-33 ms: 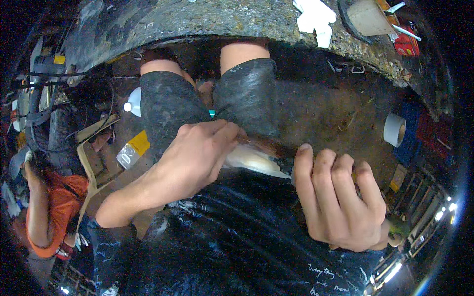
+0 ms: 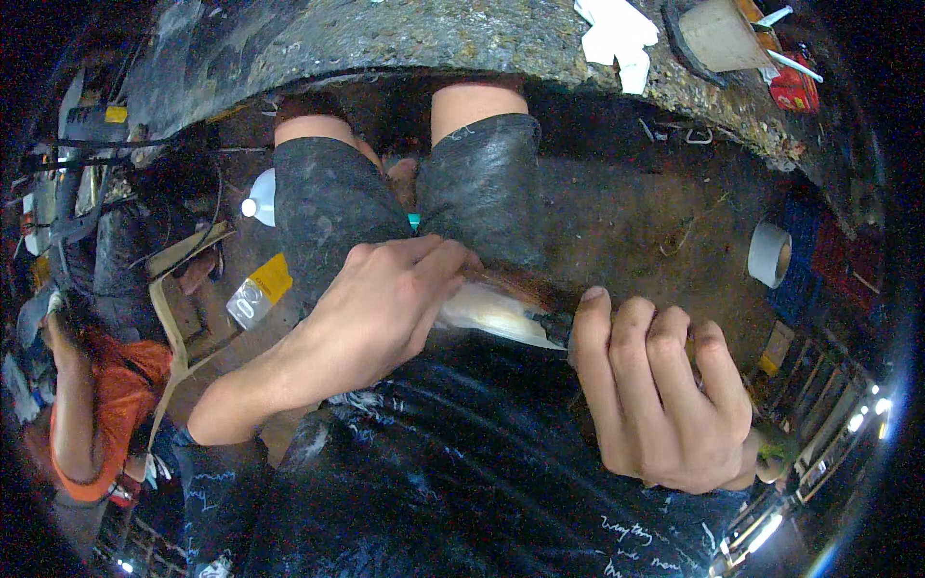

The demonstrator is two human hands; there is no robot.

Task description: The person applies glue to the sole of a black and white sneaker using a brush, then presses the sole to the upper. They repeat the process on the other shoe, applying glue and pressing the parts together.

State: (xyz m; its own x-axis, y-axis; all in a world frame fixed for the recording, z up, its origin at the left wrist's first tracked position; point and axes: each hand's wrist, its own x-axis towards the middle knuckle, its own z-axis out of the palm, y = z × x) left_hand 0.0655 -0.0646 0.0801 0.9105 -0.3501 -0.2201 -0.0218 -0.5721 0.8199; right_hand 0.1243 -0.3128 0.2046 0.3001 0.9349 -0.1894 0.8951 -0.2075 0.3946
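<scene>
Over my lap, a pale, glossy, curved piece (image 2: 496,316) spans the gap between my hands. A brown strip runs along its far edge, and its right end is dark; I cannot make out its kind. My left hand (image 2: 385,289) is closed on the left end, fingertips bent down and partly hidden. At the dark right end, my right hand (image 2: 660,390) has its fingers curled, with the thumb hidden from view. The grip there is partly covered by the fingers. Beneath both hands lie my dark shirt and dark shorts (image 2: 332,188).
A rough, worn work surface (image 2: 434,43) crosses the far side, bearing white scraps (image 2: 621,43) and a pale container (image 2: 718,37). A tape roll (image 2: 769,255) is on the right. At left are a white jug (image 2: 262,199), a yellow-and-grey package (image 2: 260,292) and an orange-clothed person (image 2: 120,400).
My right hand has shifted very slightly toward me at the piece's right end. The brown strip along the far edge shows a little more clearly. My left hand keeps its place.
</scene>
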